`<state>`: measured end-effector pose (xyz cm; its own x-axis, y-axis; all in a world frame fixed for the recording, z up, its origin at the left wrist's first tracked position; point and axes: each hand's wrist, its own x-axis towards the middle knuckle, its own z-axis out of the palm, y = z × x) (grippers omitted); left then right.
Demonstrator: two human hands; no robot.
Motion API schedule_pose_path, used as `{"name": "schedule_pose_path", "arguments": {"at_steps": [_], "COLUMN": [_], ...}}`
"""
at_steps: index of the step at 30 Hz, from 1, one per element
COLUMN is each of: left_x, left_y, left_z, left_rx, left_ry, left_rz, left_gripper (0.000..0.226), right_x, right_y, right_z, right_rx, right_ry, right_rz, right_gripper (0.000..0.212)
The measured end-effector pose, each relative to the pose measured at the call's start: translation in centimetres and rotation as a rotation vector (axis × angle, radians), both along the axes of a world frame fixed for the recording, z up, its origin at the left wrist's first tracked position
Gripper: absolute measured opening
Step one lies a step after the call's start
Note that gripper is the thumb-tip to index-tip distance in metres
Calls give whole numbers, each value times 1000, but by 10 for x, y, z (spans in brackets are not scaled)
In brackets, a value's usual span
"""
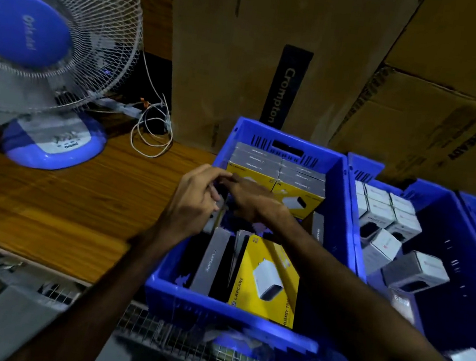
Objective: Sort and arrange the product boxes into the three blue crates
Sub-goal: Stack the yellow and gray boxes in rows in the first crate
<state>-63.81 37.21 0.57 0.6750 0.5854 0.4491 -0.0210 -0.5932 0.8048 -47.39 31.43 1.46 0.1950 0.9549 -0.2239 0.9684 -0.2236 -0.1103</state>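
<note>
Head view shows the left hand [197, 202] and right hand [251, 199] meeting inside the nearest blue crate [345, 213]. Both reach at the yellow boxes [298, 196]; if the fingers hold one, I cannot tell.

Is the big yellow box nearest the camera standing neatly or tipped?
Tipped: the yellow box leans askew on grey boxes in the left crate.

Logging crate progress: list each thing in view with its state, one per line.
Left crate: partly filled, yellow boxes stacked at the far end.
Loose yellow box: lying tilted, near end.
Middle crate: white boxes, some toppled.
Left hand, right hand: both inside the left crate; grip unclear.
Fan: blades blurred.
</note>
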Motion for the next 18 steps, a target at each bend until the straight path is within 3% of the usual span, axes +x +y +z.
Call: {"name": "schedule_pose_path", "arguments": {"at_steps": [9, 14, 18], "left_x": [2, 4, 7], "left_y": [-4, -1, 0], "left_z": [3, -1, -4], "left_rx": [59, 83, 112], "left_ry": [28, 59, 72], "left_rz": [37, 55, 66], "left_gripper": [52, 51, 52], "right_x": [20, 23, 24], "right_y": [-14, -21, -32], "right_z": [-13, -14, -12], "right_rx": [72, 42, 81], "right_ry": [-251, -473, -429], "right_rz": [183, 291, 212], "right_gripper": [74, 58, 34]}}
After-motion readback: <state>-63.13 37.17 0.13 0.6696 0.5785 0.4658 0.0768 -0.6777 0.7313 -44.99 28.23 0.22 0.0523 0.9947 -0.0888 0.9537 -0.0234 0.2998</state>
